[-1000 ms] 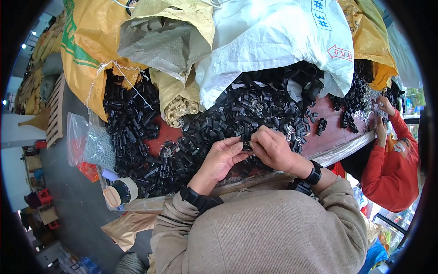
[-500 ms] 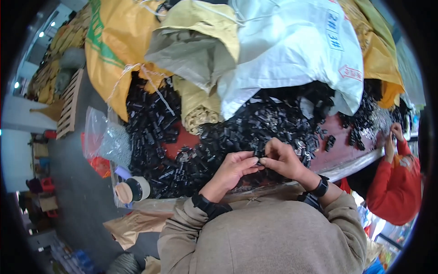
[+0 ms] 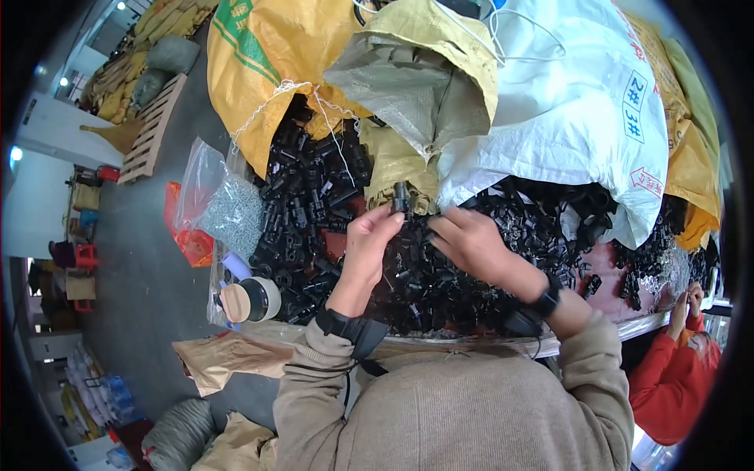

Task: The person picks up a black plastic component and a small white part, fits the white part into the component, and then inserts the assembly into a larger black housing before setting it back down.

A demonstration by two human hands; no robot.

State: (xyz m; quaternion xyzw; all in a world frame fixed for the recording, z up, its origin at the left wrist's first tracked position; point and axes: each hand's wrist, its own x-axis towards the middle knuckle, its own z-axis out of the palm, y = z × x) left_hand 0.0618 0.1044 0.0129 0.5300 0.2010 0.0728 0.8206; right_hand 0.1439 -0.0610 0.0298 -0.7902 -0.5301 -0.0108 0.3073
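My left hand [image 3: 369,245] pinches a small black plastic part [image 3: 401,196] upright between thumb and fingers, above the pile on the table. A short way to its right, my right hand [image 3: 477,247] hovers over the heap with bent fingers, smeared by motion. Whether anything sits in those fingers I cannot make out. Beneath both hands spreads a heap of black plastic parts [image 3: 440,294], with small shiny metal pieces [image 3: 510,231] among them on the right.
Yellow sacks [image 3: 283,47] and a white sack [image 3: 565,118] stand along the far side. Left on the table are a clear bag of small grey pieces [image 3: 233,208] and a jar with a wooden-looking lid [image 3: 250,301]. A co-worker in red [image 3: 675,385] handles something at the far right.
My hands, which met over the pile, have come apart and moved farther forward. The left now holds up the black part. My view has shifted, so the table appears farther right.
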